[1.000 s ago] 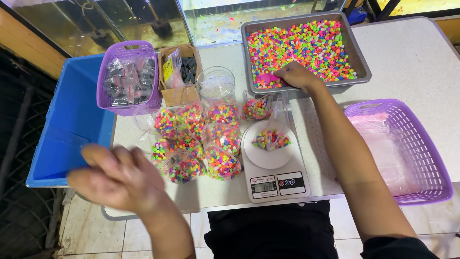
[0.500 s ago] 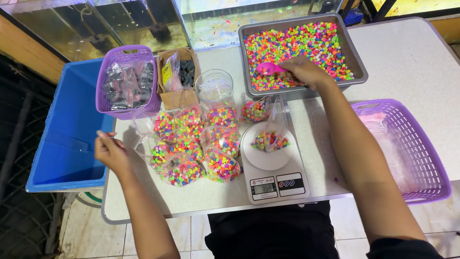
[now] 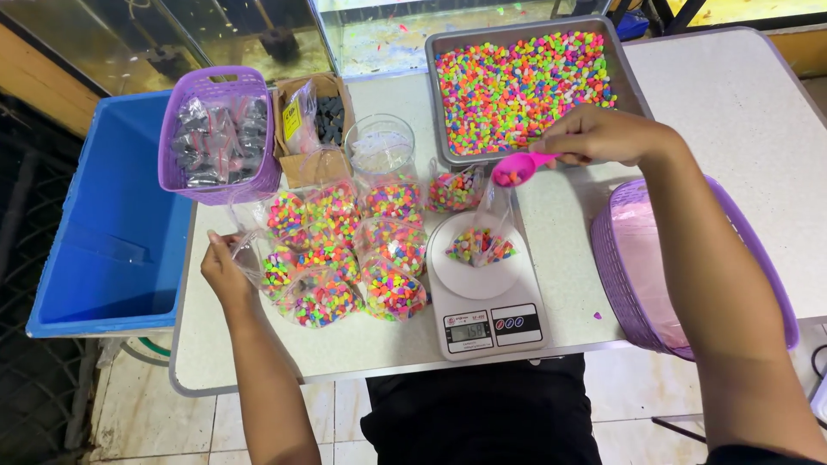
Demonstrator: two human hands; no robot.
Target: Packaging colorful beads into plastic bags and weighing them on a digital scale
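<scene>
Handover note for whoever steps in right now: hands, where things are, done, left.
Right hand holds a small pink plastic scoop loaded with neon gravel above the open clear bag on the white kitchen scale.
Left hand touches a clear plastic bag at the table's left edge.
Grey metal tray holds the loose gravel.
Done: a cluster of filled gravel bags left of the scale.
Left: the bag on the scale is only partly filled.
</scene>
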